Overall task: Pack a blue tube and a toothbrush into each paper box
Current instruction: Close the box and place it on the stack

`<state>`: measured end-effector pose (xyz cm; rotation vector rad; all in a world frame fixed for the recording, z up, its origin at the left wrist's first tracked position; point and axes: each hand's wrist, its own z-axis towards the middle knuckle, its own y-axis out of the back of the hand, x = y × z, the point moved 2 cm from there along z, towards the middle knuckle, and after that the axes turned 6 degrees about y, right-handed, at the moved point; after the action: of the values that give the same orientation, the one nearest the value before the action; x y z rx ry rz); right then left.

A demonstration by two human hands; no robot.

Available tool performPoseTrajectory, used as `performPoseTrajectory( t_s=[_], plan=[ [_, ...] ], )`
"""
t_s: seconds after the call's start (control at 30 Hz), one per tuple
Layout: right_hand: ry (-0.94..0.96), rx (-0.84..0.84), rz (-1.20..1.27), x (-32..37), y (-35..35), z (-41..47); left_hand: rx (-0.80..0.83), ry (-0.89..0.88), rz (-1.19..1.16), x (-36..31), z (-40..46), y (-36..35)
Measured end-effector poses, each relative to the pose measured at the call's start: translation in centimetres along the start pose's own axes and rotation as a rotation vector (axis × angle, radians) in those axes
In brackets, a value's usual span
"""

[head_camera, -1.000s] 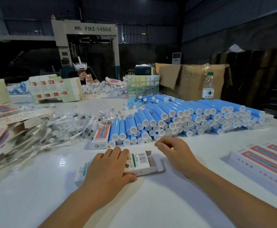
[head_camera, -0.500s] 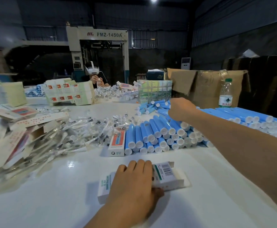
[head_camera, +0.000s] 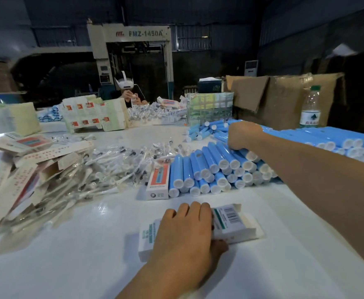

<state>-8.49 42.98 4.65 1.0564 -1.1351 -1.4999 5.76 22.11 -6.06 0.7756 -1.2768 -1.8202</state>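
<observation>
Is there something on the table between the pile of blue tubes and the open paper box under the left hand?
Nothing visible. The white table is bare between the blue tubes and the paper box held by the left hand.

White counter [head_camera: 90, 255] with packing stock

Resting on it: stacked blue tubes [head_camera: 211, 169], wrapped toothbrushes [head_camera: 112, 167] heaped left of them, flattened cartons [head_camera: 14, 169] far left, one paper box [head_camera: 230, 223] nearest, water bottle [head_camera: 310, 108] behind.
</observation>
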Motion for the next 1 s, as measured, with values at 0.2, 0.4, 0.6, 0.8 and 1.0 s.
performPoseTrajectory(
  t_s=[0.2, 0.4, 0.6, 0.8, 1.0],
  plan=[
    [-0.093, -0.103, 0.593, -1.8, 2.0, -4.6, -0.029, 0.019, -0.004, 0.1, -0.1, 0.0],
    [-0.196, -0.230, 1.384, -4.5, -0.6, -12.4, -0.110, 0.078, 0.000, 0.3, -0.3, 0.3],
    [-0.207, -0.317, 1.657, -3.9, -5.1, -17.2, -0.141, 0.125, 0.024, -0.2, -0.4, 0.4],
    [-0.220, -0.299, 1.694, -0.9, -6.3, -18.6, -0.186, 0.152, -0.028, -0.2, -0.5, 0.4],
    [-0.075, -0.196, 1.504, 1.5, -7.4, -20.0, -0.186, 0.168, -0.009, -0.3, -0.3, 0.6]
  ],
)
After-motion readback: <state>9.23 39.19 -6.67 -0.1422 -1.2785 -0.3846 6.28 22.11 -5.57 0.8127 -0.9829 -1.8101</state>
